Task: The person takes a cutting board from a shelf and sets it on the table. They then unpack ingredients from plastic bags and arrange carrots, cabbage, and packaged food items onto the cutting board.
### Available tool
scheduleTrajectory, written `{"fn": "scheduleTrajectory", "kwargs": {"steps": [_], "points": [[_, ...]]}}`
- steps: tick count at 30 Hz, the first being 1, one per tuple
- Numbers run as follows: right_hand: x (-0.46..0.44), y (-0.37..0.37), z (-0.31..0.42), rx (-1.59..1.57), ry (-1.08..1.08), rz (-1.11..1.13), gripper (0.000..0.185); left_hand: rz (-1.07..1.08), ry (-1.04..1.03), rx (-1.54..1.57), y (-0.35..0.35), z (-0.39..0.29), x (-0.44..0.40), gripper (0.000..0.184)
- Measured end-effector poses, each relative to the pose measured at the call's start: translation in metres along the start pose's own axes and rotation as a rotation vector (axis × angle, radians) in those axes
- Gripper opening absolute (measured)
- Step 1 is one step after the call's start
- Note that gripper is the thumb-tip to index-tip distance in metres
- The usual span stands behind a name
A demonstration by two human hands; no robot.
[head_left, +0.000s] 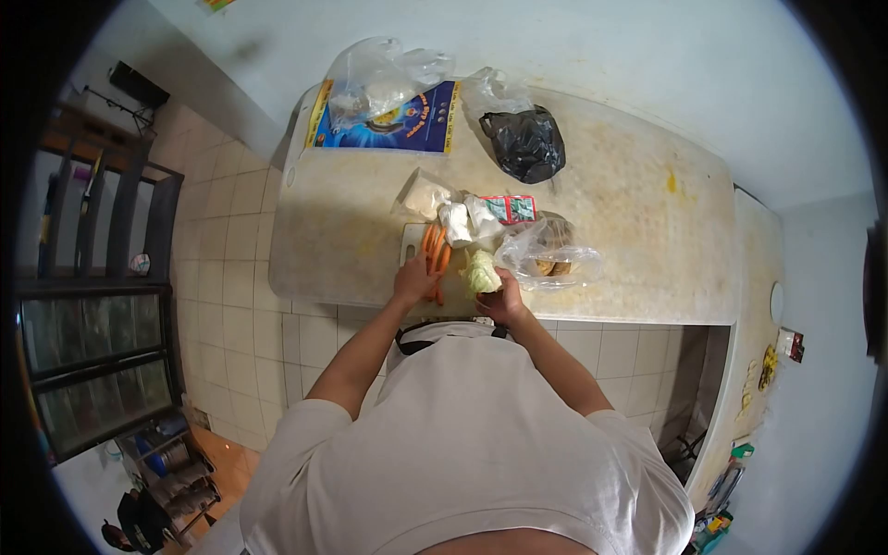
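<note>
My left hand is closed around several orange carrots, which lie over a white cutting board near the table's front edge. My right hand grips a pale green cabbage from its right side. Behind the cabbage sit white wrapped bundles and a clear bag of something pale. Beside it, to the right, is a clear plastic bag with brownish round items inside that I cannot make out. A red-edged packet lies just beyond.
The pale worn table stands against a wall. At its back are a blue printed sheet, a crumpled clear bag on it, and a black plastic bag. A dark shelf unit stands far left across the tiled floor.
</note>
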State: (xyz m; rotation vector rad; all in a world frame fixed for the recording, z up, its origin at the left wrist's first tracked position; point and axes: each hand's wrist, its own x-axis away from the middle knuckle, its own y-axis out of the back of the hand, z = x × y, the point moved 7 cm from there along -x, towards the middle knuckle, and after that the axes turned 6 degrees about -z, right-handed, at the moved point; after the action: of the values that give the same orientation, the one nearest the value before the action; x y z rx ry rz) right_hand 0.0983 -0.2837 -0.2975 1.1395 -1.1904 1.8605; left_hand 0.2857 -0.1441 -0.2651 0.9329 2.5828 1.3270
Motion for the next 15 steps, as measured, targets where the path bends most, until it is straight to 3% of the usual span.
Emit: {"fn": "scheduleTrajectory", "kwargs": {"steps": [2, 5, 11, 13, 15], "points": [[-0.004, 0.003, -0.002, 0.027, -0.002, 0.016, 0.063, 0.09, 0.106, -0.046, -0.004, 0.005, 0.001, 0.059], [-0.007, 0.005, -0.002, 0.054, 0.005, 0.04, 0.063, -0.002, 0.036, -0.281, 0.007, -0.004, 0.007, 0.075], [-0.004, 0.003, -0.001, 0.074, 0.019, 0.102, 0.063, 0.055, 0.131, -0.438, -0.011, 0.001, 0.013, 0.105], [-0.011, 0.002, -0.002, 0.085, -0.016, 0.236, 0.063, 0.053, 0.158, -0.382, -0.028, 0.003, 0.013, 0.105], [-0.011, 0.007, -0.003, 0.075, -0.013, 0.13, 0.062, 0.051, 0.177, -0.339, -0.038, 0.008, 0.012, 0.1]]}}
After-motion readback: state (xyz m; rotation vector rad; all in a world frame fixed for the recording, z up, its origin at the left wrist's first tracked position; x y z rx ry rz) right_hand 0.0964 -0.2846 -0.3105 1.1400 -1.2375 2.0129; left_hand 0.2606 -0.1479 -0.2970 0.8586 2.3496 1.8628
